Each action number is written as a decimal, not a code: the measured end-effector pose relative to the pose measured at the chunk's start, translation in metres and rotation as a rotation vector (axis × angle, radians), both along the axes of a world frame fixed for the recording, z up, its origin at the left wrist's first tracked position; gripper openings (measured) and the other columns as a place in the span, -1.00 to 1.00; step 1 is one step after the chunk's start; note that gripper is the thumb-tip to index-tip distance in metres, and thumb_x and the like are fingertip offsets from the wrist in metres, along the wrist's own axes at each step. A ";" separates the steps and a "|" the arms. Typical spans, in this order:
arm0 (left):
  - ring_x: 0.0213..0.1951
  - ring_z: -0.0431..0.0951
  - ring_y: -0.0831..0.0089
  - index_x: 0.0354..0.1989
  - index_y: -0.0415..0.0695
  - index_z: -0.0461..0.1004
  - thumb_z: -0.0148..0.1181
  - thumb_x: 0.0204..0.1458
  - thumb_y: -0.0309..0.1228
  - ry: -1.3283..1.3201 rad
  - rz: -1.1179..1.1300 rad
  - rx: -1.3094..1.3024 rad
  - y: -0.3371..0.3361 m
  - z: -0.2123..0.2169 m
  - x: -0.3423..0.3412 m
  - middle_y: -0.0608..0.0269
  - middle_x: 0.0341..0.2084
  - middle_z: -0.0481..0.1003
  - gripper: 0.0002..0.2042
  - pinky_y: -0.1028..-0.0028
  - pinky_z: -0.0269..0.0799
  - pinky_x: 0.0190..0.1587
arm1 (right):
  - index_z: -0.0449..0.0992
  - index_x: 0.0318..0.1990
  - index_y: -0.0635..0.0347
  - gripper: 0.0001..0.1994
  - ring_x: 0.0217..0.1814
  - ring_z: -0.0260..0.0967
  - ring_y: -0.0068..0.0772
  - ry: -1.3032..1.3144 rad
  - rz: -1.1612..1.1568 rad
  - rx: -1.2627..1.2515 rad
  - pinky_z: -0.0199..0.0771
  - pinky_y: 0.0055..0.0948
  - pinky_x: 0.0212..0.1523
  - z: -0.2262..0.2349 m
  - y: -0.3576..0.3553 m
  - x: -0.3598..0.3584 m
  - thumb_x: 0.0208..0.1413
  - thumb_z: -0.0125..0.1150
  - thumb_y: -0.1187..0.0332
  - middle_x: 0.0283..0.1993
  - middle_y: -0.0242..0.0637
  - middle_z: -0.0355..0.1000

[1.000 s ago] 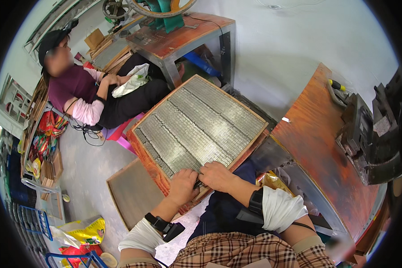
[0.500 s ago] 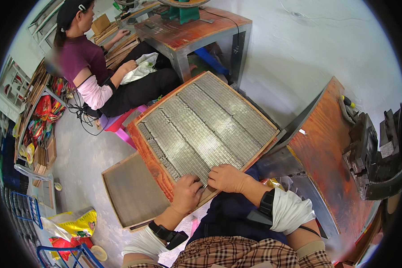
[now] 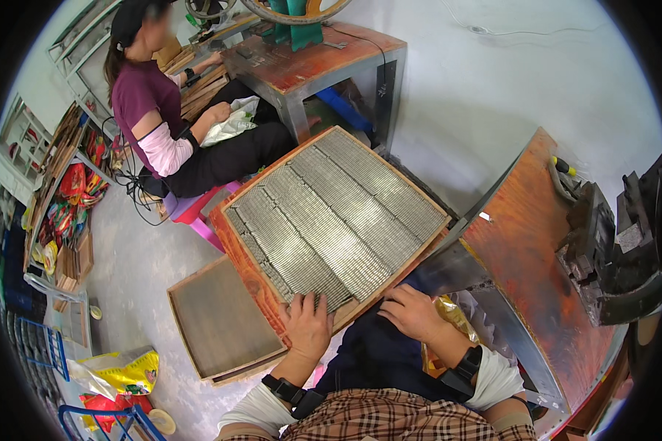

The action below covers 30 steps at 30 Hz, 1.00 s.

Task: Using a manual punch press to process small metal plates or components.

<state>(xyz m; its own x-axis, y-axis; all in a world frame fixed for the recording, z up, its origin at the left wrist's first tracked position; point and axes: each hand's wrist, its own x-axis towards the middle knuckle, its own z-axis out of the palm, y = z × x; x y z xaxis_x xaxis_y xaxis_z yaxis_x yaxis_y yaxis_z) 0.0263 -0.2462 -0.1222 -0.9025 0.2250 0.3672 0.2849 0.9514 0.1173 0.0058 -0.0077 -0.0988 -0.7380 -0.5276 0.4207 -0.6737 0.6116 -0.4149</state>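
A shallow wooden-framed tray [image 3: 401,278] lies aslant in front of me, packed with rows of small shiny metal pieces [image 3: 324,213] in several bands. My left hand [image 3: 307,323] rests flat at its near corner, fingers spread over the rim and touching the last rows. Beside the near-right edge of the frame is my right hand [image 3: 413,312], its fingers stretched out and apart, with nothing in them. Under the tray is a reddish-brown wooden tabletop [image 3: 261,290]. What the metal pieces are is too small to tell.
A second framed tray [image 3: 224,316], grey inside, sits lower at the left. A person [image 3: 143,99] in a purple top sits at the far left by a metal-legged table [image 3: 316,62]. On the right stands another wooden worktop [image 3: 529,228] with a dark metal machine [image 3: 603,257].
My hands have moved apart. The left has flattened out onto the near rim, and the right has shifted right, off the rows to the frame's edge. The view has shifted slightly.
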 end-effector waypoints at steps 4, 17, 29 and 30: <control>-0.02 0.31 0.17 -0.19 -0.05 0.54 0.39 -0.37 -0.27 0.006 0.054 0.073 0.003 -0.002 -0.001 0.20 -0.13 0.40 -0.55 0.07 0.07 0.01 | 0.49 -0.40 0.13 -0.85 -0.20 0.35 -0.24 -0.036 -0.096 -0.013 0.43 -0.36 -0.26 0.004 0.018 0.020 -0.14 0.32 0.36 -0.28 -0.30 0.37; -0.01 0.28 0.18 -0.15 -0.11 0.47 0.37 -0.35 -0.19 -0.162 0.242 -0.004 0.022 0.007 -0.005 0.20 -0.17 0.36 -0.49 -0.04 0.02 0.03 | 0.52 -0.41 0.13 -0.86 -0.16 0.34 -0.19 -0.038 -0.259 -0.082 0.43 -0.32 -0.22 -0.009 0.054 0.063 -0.16 0.34 0.39 -0.25 -0.27 0.38; -0.09 0.36 0.29 -0.14 -0.07 0.49 0.37 -0.31 -0.10 -0.236 -0.049 -0.273 0.005 0.028 -0.014 0.24 -0.25 0.42 -0.49 0.14 0.07 -0.01 | 0.53 -0.42 0.11 -0.86 -0.18 0.37 -0.19 -0.036 -0.335 -0.100 0.46 -0.33 -0.21 -0.016 0.073 0.085 -0.18 0.36 0.40 -0.24 -0.29 0.39; -0.12 0.38 0.29 -0.15 -0.07 0.49 0.37 -0.31 -0.10 -0.258 -0.047 -0.262 0.005 0.027 -0.016 0.24 -0.27 0.44 -0.49 0.14 0.08 -0.03 | 0.53 -0.42 0.11 -0.86 -0.18 0.37 -0.19 -0.039 -0.335 -0.101 0.46 -0.33 -0.21 -0.018 0.073 0.086 -0.18 0.36 0.40 -0.24 -0.29 0.39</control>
<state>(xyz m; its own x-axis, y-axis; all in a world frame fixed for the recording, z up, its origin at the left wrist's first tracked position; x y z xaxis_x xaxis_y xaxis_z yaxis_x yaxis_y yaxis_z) 0.0107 -0.2409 -0.0957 -0.9444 0.3245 0.0536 0.3217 0.9452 -0.0552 0.0917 0.0652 -0.1173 -0.8797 -0.2108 0.4262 -0.4251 0.7503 -0.5063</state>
